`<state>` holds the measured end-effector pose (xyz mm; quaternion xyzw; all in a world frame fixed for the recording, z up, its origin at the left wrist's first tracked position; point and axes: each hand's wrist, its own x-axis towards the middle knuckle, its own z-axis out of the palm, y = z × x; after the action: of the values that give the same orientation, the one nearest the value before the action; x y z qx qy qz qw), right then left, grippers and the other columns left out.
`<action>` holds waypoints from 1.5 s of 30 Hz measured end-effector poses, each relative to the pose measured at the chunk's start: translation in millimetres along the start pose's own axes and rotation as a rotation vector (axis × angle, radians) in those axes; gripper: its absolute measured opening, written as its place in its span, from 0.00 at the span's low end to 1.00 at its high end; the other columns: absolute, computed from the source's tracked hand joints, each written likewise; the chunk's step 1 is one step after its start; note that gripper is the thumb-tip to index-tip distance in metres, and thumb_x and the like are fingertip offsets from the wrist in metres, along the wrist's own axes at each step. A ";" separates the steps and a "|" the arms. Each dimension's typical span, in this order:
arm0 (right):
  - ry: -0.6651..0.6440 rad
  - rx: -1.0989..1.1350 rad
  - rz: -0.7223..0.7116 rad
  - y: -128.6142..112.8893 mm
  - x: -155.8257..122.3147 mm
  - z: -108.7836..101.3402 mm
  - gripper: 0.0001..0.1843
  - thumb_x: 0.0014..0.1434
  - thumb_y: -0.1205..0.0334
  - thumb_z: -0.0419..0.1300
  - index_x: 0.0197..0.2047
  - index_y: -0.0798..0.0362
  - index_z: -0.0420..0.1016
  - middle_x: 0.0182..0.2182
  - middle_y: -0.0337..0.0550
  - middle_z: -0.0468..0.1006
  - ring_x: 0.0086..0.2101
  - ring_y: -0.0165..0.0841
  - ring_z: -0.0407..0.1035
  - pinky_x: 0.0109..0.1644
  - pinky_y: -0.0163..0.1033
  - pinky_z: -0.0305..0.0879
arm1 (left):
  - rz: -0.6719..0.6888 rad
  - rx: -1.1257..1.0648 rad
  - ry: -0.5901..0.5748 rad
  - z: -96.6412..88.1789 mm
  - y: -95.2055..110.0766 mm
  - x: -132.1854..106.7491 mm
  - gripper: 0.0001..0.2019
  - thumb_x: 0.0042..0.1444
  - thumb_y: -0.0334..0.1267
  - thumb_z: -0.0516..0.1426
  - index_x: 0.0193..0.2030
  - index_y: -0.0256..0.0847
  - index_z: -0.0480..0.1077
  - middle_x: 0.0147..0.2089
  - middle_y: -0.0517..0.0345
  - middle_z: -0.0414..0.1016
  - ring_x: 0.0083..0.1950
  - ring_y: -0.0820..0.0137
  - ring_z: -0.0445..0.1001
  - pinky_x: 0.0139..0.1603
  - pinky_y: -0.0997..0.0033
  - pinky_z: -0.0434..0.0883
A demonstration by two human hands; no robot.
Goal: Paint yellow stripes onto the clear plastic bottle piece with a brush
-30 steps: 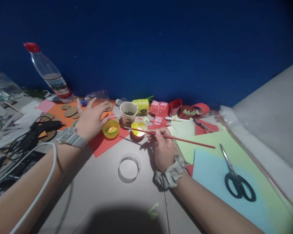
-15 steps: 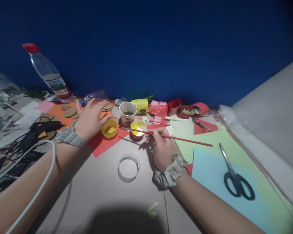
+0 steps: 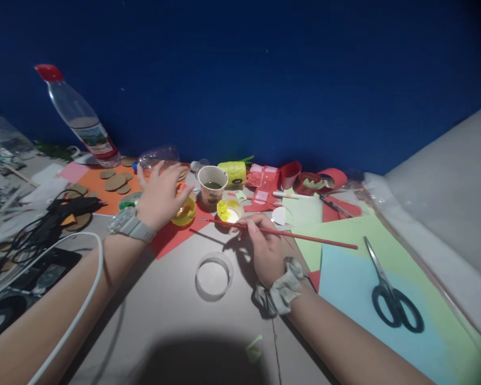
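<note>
My right hand [image 3: 262, 243] grips a long red paintbrush [image 3: 304, 236] whose tip points left, toward a small yellow pot [image 3: 183, 212]. My left hand [image 3: 160, 195], fingers spread, hovers over that pot and partly covers it; whether it touches the pot I cannot tell. A second small pot with yellow paint [image 3: 230, 210] sits just beyond my right hand. A paper cup of dark water [image 3: 211, 185] stands behind the two pots. A clear plastic ring [image 3: 214, 276] lies on the table between my arms.
Black scissors [image 3: 393, 297] lie on blue and green paper sheets [image 3: 344, 278] at the right. A water bottle [image 3: 78, 120] leans at the back left. A glue gun with cables [image 3: 64, 208] lies left. Red paper scraps [image 3: 296, 179] sit at the back.
My left hand moved right, over the yellow pot. My right hand drew the brush tip back out of the yellow paint pot and toward the left pot.
</note>
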<state>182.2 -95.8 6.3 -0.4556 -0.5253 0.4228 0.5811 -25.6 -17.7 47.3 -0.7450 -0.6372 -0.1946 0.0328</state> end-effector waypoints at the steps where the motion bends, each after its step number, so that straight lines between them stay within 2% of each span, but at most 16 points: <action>1: -0.004 -0.001 0.002 0.3 0.1 0.0 0.10 0.62 0.55 0.52 0.32 0.47 0.70 0.27 0.35 0.76 0.29 0.30 0.71 0.34 0.36 0.68 | 0.005 0.002 0.002 1.4 0.7 1.4 0.22 0.60 0.49 0.46 0.59 0.48 0.63 0.63 0.55 0.65 0.68 0.50 0.51 0.64 0.32 0.34; 8: -0.037 -0.038 0.002 0.0 1.0 0.7 0.11 0.62 0.54 0.52 0.32 0.47 0.70 0.26 0.35 0.76 0.29 0.30 0.71 0.35 0.36 0.68 | 0.023 0.011 -0.019 10.6 0.9 2.3 0.22 0.61 0.47 0.45 0.60 0.47 0.63 0.64 0.55 0.63 0.69 0.50 0.49 0.64 0.32 0.31; 14: -0.030 -0.097 0.021 -3.6 3.3 3.7 0.10 0.62 0.54 0.53 0.32 0.47 0.70 0.26 0.36 0.77 0.28 0.30 0.72 0.32 0.36 0.69 | 0.050 -0.006 -0.034 12.4 0.5 2.7 0.21 0.61 0.43 0.45 0.59 0.45 0.63 0.64 0.54 0.63 0.69 0.52 0.50 0.66 0.37 0.32; 21: 0.013 -0.105 -0.023 -3.7 4.5 4.4 0.10 0.63 0.57 0.52 0.32 0.47 0.70 0.27 0.36 0.78 0.31 0.31 0.74 0.35 0.37 0.71 | 0.038 -0.025 -0.048 14.5 -1.6 2.0 0.22 0.62 0.44 0.45 0.60 0.45 0.63 0.65 0.55 0.62 0.69 0.52 0.48 0.66 0.37 0.33; 24: -0.002 -0.127 -0.011 -1.5 4.6 3.8 0.10 0.63 0.56 0.52 0.32 0.47 0.70 0.28 0.36 0.79 0.32 0.31 0.74 0.36 0.37 0.71 | 0.028 -0.029 -0.040 14.7 -1.5 1.3 0.21 0.62 0.44 0.45 0.60 0.46 0.63 0.65 0.56 0.62 0.69 0.52 0.47 0.66 0.37 0.32; 28: 0.063 -0.109 -0.008 2.2 4.9 2.8 0.10 0.62 0.54 0.53 0.33 0.47 0.71 0.27 0.36 0.78 0.31 0.30 0.73 0.35 0.36 0.69 | 0.024 -0.029 -0.050 14.4 -1.3 0.9 0.21 0.62 0.44 0.45 0.60 0.45 0.63 0.65 0.56 0.62 0.69 0.51 0.48 0.66 0.35 0.33; 32: 0.032 -0.104 0.019 1.8 4.4 3.5 0.10 0.62 0.54 0.53 0.32 0.48 0.71 0.26 0.37 0.78 0.30 0.31 0.72 0.33 0.36 0.69 | 0.029 -0.031 -0.050 14.6 -1.7 1.0 0.21 0.62 0.44 0.45 0.60 0.44 0.63 0.65 0.55 0.62 0.69 0.51 0.48 0.66 0.35 0.33; 36: 0.071 -0.121 -0.005 -0.4 4.5 4.2 0.10 0.62 0.55 0.53 0.32 0.48 0.70 0.27 0.37 0.78 0.30 0.31 0.72 0.34 0.37 0.69 | 0.028 -0.034 -0.055 15.2 -2.1 1.6 0.21 0.62 0.44 0.45 0.60 0.45 0.63 0.65 0.55 0.62 0.69 0.52 0.48 0.66 0.35 0.34; 41: 0.027 -0.148 -0.010 -1.6 5.5 3.3 0.10 0.62 0.55 0.53 0.31 0.47 0.70 0.27 0.37 0.77 0.31 0.32 0.72 0.34 0.37 0.70 | 0.033 -0.031 -0.059 16.5 -2.9 1.9 0.21 0.62 0.44 0.45 0.60 0.44 0.63 0.65 0.55 0.63 0.69 0.51 0.49 0.66 0.34 0.34; 45: 0.076 -0.133 -0.038 2.2 5.7 2.2 0.11 0.62 0.55 0.53 0.32 0.48 0.71 0.28 0.37 0.77 0.32 0.31 0.71 0.36 0.36 0.69 | 0.036 -0.020 -0.057 16.0 -2.5 1.3 0.21 0.63 0.44 0.44 0.60 0.44 0.64 0.64 0.54 0.63 0.68 0.51 0.50 0.66 0.34 0.35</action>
<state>180.5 -89.6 5.6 -0.4989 -0.5384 0.3582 0.5770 -23.8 -11.3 32.4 -0.7618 -0.6224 -0.1793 0.0106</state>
